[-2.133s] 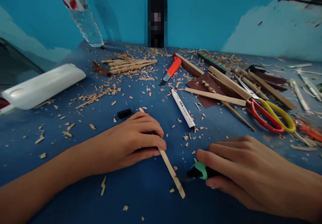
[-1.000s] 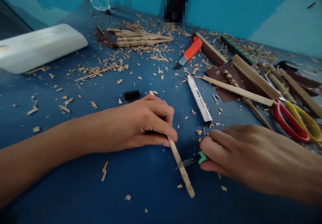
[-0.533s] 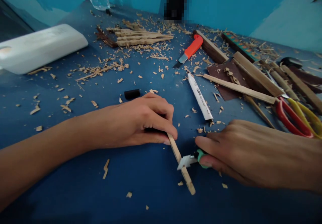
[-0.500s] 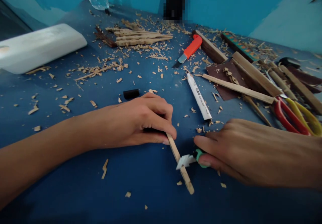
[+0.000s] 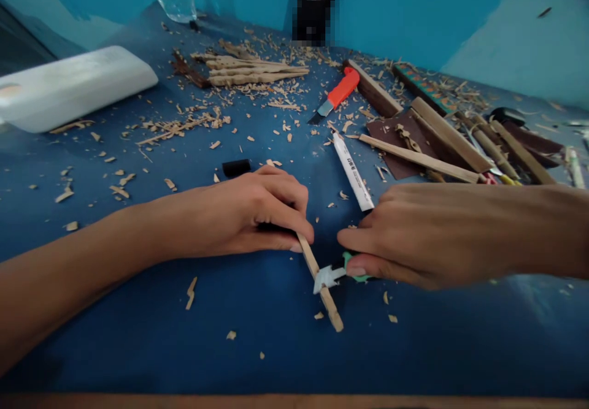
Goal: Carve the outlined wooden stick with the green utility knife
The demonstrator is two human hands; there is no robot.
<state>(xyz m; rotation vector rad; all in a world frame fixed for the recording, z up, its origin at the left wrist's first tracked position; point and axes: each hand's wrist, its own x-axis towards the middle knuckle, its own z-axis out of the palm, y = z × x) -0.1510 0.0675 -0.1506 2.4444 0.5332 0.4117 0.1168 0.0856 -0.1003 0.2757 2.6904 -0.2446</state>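
Note:
My left hand [image 5: 257,213] is closed around the upper end of a thin wooden stick [image 5: 329,306], which slants down toward me over the blue table. My right hand [image 5: 414,234] grips a green-handled craft knife [image 5: 354,269]; most of its handle is hidden by the fingers. The knife's pale blade [image 5: 327,279] lies across the stick, touching it below my left fingers. Just beyond my right hand is a white marker [image 5: 352,173] without its cap. A black marker cap [image 5: 236,167] lies behind my left hand.
An orange utility knife [image 5: 338,93] and several carved sticks [image 5: 257,72] lie farther back. Wooden blocks [image 5: 448,133], a long stick [image 5: 421,159] and brown sandpaper [image 5: 386,142] crowd the right. A white object [image 5: 83,87] is at left. Wood shavings are scattered around.
The view has shifted slightly, bringing the table's front edge in. My right hand and forearm have swung upward, now covering the scissors' handles. The blade remains on the stick.

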